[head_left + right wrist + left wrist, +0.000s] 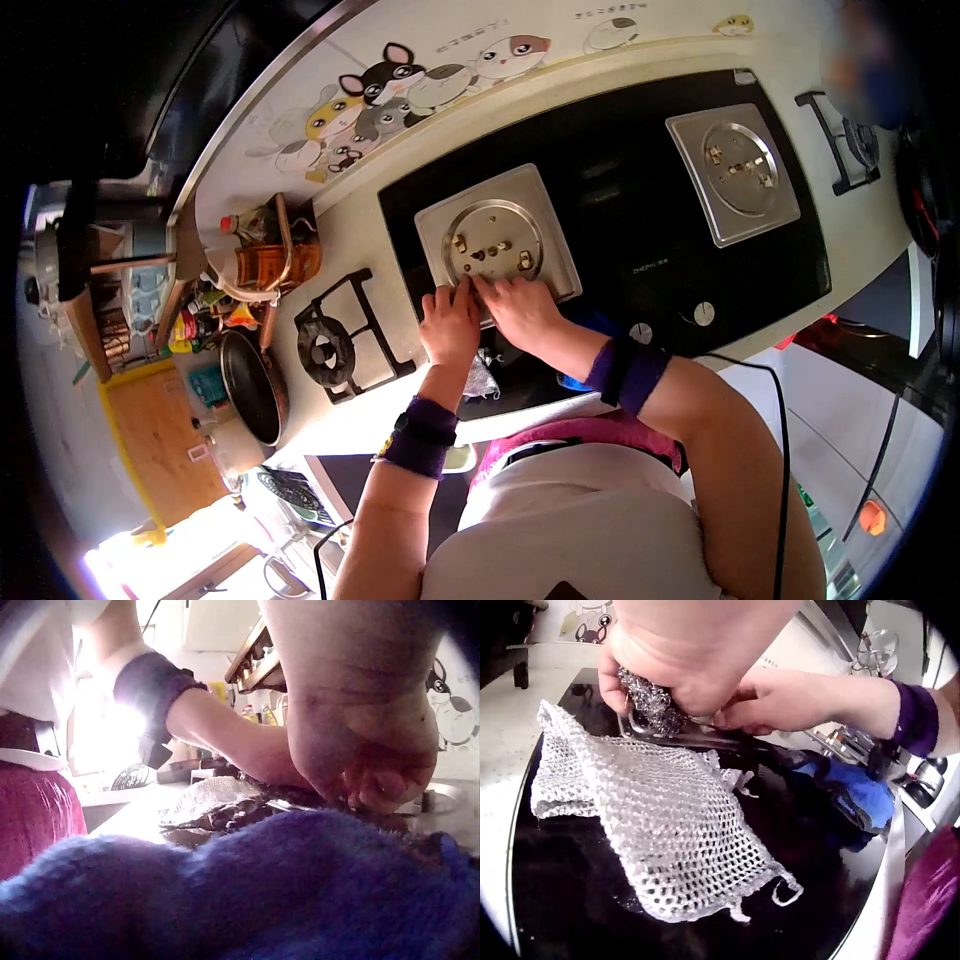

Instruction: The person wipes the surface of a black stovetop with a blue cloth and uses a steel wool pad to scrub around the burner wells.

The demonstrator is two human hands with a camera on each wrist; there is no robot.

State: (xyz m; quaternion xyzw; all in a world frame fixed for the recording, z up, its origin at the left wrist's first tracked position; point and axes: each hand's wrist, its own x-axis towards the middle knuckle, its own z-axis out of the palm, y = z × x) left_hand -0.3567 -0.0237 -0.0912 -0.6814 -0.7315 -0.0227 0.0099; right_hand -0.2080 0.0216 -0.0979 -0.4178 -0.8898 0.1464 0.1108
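Observation:
On the near left edge of the left steel burner plate [555, 250], my left hand [450, 325] and right hand [522, 312] meet at the fingertips. The left wrist view shows my left hand [697, 649] gripping a grey steel wool ball [654, 705], its fingers curled round it. Beside it, my right hand [791, 701] has bent fingers; whether they pinch anything is hidden. A white mesh cloth [667, 825] lies on the black hob in front of the hands. Blue fluffy cloth [247, 892] lies below my right hand [360, 735] in the right wrist view.
A second steel plate [700, 140] and two knobs [704, 314] are on the hob's right side. One pan support [325, 345] lies on the counter at left, near a frying pan [252, 385]; another support [855, 145] stands at far right. Bottles fill a rack [285, 265].

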